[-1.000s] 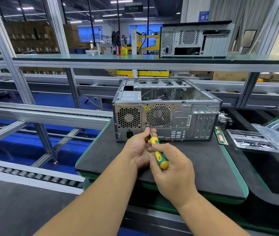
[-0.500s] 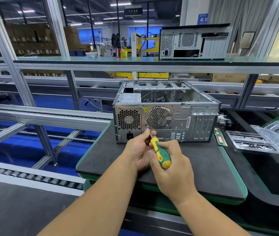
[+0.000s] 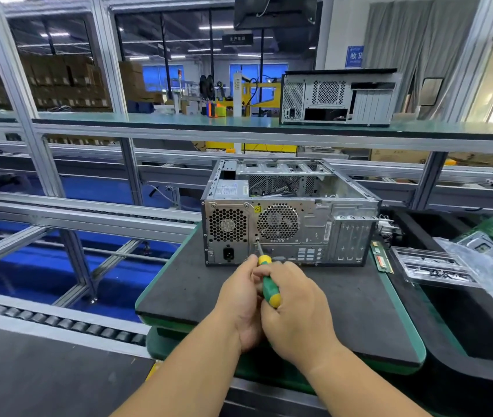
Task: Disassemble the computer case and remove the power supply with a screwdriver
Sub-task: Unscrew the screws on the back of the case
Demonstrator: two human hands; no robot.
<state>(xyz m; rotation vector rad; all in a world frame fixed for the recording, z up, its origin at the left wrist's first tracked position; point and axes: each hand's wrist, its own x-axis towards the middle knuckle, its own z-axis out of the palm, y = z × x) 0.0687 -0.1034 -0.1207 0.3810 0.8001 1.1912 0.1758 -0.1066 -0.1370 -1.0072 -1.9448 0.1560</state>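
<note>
Writing: we note a yellow warning triangle on the computer case [image 3: 292,233]; power supply [image 3: 228,233] label unreadable.
Count: two cases, one screwdriver [image 3: 267,279].
Right hand [image 3: 295,308]: grips screwdriver, tip at rear panel.
Left hand [image 3: 243,302]: curled round shaft.
Case: on table [image 3: 197,290].

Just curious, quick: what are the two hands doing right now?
Left hand: fingers pinch the screwdriver near its shaft.
Right hand: grips the screwdriver's handle.
</note>
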